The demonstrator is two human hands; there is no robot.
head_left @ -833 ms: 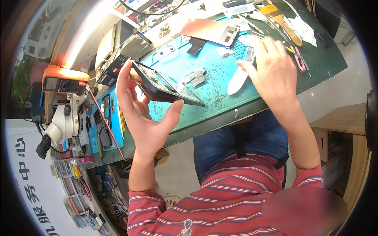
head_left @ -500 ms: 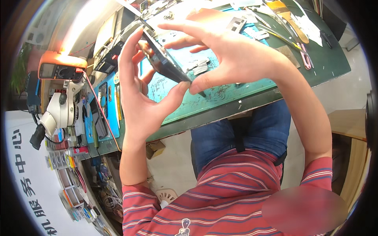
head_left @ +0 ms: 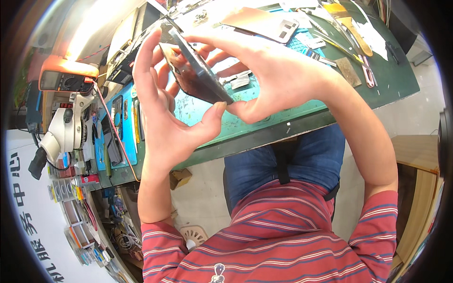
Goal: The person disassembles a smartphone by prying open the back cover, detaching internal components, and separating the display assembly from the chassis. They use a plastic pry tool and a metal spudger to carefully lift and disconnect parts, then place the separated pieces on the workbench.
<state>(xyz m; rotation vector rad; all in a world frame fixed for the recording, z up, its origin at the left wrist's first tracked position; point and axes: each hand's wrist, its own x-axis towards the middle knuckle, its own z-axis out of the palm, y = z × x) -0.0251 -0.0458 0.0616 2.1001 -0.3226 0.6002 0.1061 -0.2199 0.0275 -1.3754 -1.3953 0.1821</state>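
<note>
Our left hand (head_left: 165, 125) stands upright, palm turned rightward, fingers and thumb spread in a wide C around the edges of a dark, glossy, flat rectangular device (head_left: 196, 78). Our right hand (head_left: 283, 68) comes in opposite, forearm bent, fingers stretched leftward, thumb at the lower corner. We hold the slab between both, steeply tilted, above a scuffed blue-green mat (head_left: 227, 130). Beyond: a smooth copper-toned panel (head_left: 257, 22) with square openings; a crumpled whitish scrap (head_left: 239, 80); a flat brush with a wooden handle (head_left: 361, 42).
</note>
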